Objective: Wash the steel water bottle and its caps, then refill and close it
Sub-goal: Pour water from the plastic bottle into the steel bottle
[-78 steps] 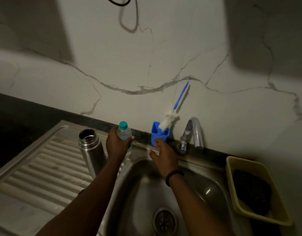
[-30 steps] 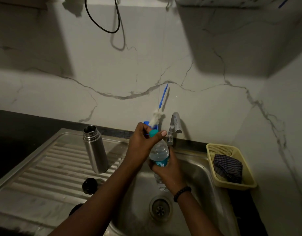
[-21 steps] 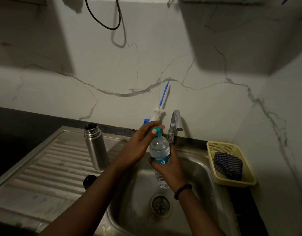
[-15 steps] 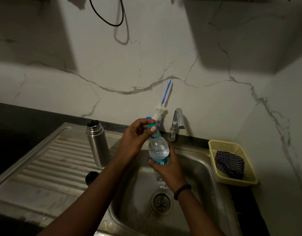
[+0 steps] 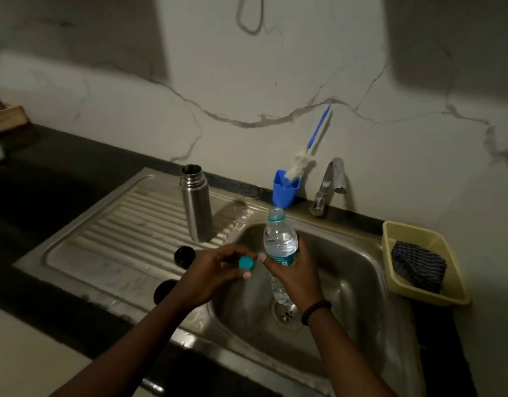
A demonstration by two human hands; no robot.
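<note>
The steel water bottle [image 5: 196, 202] stands upright and uncapped on the ribbed drainboard [image 5: 115, 239], left of the sink basin. Two black caps lie on the drainboard in front of it, one [image 5: 184, 255] nearer the bottle and one [image 5: 164, 290] partly hidden by my left wrist. My right hand [image 5: 290, 269] grips a clear plastic water bottle [image 5: 280, 239] upright over the sink basin [image 5: 347, 282], its mouth uncovered. My left hand [image 5: 212, 270] pinches the plastic bottle's teal cap [image 5: 246, 263] just left of that bottle.
A blue cup [image 5: 285, 189] holding a bottle brush [image 5: 310, 150] stands at the sink's back edge beside the tap [image 5: 330, 181]. A yellow basket [image 5: 430, 293] with a dark cloth sits at the right. The drain [image 5: 285, 310] lies below the plastic bottle. A wooden box [image 5: 5, 117] is at far left.
My left hand twisted the teal cap off the plastic bottle and drew it down to the left. My right hand has kept holding the bottle over the basin.
</note>
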